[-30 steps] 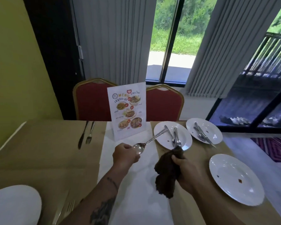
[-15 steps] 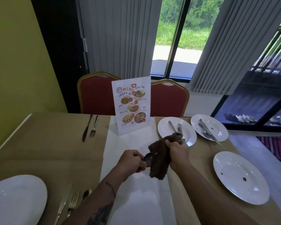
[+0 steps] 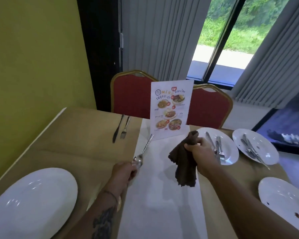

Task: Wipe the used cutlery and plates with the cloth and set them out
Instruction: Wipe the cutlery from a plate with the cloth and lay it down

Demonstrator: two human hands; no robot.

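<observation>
1. The left hand (image 3: 123, 171) has its fingers curled in tight, pinching the slim steel spoon (image 3: 145, 149) at the bowl end. The handle runs up and away from those fingers, and its tip sits just short of the standing white picture menu card (image 3: 171, 107). A careless flick of the wrist could tip the card over.
2. Fingertips on the bowl are likely to smear the part that most needs to be clean. With so much handle free, the spoon could also lever out of a light pinch and drop onto the white table runner (image 3: 162, 213) beneath the fingers.
3. The right hand (image 3: 201, 150) has its fingers bunched round the top of the dark brown cloth (image 3: 183, 168). The loose end hangs below the knuckles, apart from the spoon and to the right of the left fingers. That tail could flap loose of the spoon when the wiping starts.
4. Just beyond the right knuckles is a round white plate (image 3: 231, 144) carrying used cutlery. A backward jerk of the hand could rattle or scatter it.
5. A stained white plate (image 3: 283, 199) lies beside the right forearm, which could brush against it.
</observation>
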